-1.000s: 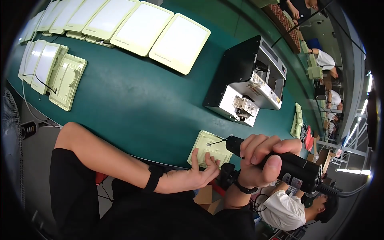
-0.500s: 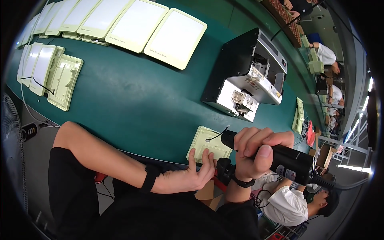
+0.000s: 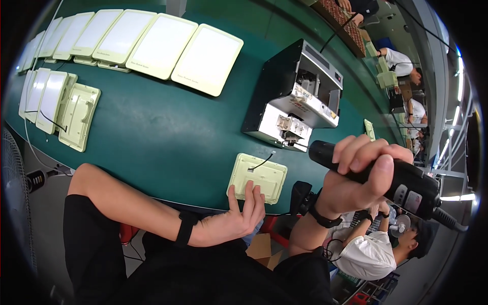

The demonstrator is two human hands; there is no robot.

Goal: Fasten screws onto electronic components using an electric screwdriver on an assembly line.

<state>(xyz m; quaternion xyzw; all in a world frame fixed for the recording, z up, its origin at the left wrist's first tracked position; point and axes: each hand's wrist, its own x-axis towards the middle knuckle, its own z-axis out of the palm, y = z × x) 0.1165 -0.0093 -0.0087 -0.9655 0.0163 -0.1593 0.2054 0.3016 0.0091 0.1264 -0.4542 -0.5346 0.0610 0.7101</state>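
Note:
My right hand (image 3: 376,162) is wrapped round a black electric screwdriver (image 3: 414,188), its cord trailing off at the right. The screwdriver's thin bit points left to the pick-up spot on the front of a black and silver screw feeder (image 3: 292,124); whether it touches a screw is too small to tell. In front of the feeder a pale green plastic housing (image 3: 272,177) lies flat, inner side up, a short black cable (image 3: 262,162) sticking out of it. My left hand (image 3: 239,216) rests its outstretched fingers on the housing's near left part, without gripping it.
A row of pale green framed white panels (image 3: 206,58) runs along the far left of the green table (image 3: 168,127). More housings (image 3: 80,117) lean together at the left edge. A co-worker in a white shirt (image 3: 368,254) sits at the right. A fan (image 3: 18,198) stands at far left.
My right hand has carried the screwdriver right, from above the housing to the feeder's front. My left fingers now rest on the housing. The whole view has shifted a little.

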